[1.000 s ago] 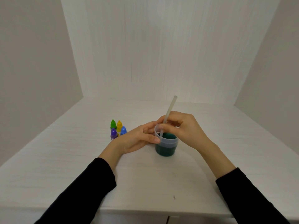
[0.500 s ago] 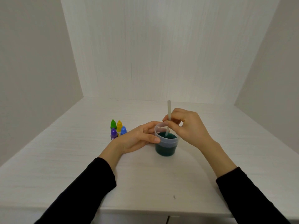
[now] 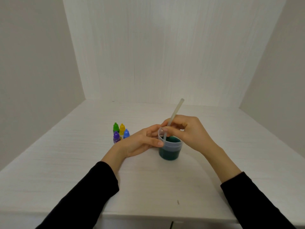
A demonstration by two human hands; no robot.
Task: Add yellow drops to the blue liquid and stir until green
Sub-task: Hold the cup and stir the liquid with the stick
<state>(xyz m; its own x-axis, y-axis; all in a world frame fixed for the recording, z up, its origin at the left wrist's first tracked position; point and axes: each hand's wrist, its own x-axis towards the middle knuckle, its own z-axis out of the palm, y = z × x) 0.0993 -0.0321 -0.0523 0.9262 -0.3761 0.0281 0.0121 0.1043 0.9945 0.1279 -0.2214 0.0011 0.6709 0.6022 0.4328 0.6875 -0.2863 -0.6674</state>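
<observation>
**Stirring under way, liquid already dark green**

Nearest the camera, two black sleeves (image 3: pixel 92 192) reach forward over the white table (image 3: pixel 148 187). Beyond them the left hand (image 3: pixel 138 144) steadies a small clear plastic cup (image 3: pixel 170 146): its fingers (image 3: pixel 156 143) curl round the cup's near-left wall, thumb lying against the rim. The cup stands upright on the table, directly between the two hands, and the liquid (image 3: pixel 170 153) in its lower half reads as a deep teal green rather than blue.

On the other side, the right hand (image 3: pixel 191 131) pinches a pale stirring stick (image 3: pixel 175 114) just above the cup's mouth, fingertips closed on the shaft. The stick's lower end dips into the liquid close to the rim on the left-hand side, and its free end leans up and away to the right, past the knuckles.

Farther off, beyond the left hand's knuckles and well apart from the cup, four capped dropper bottles stand clustered: purple (image 3: pixel 116 137), blue (image 3: pixel 126 133), green (image 3: pixel 116 127) and the yellow bottle (image 3: pixel 122 129).

The colour suggests the task is near its end, with only evening-out left. The risks look modest. The stick is working hard against the wall, so a brisk sweep could lever the light cup over if the left hand loosens, or flick coloured drops onto the white table. Lifting the stick out fast would drip too.
</observation>
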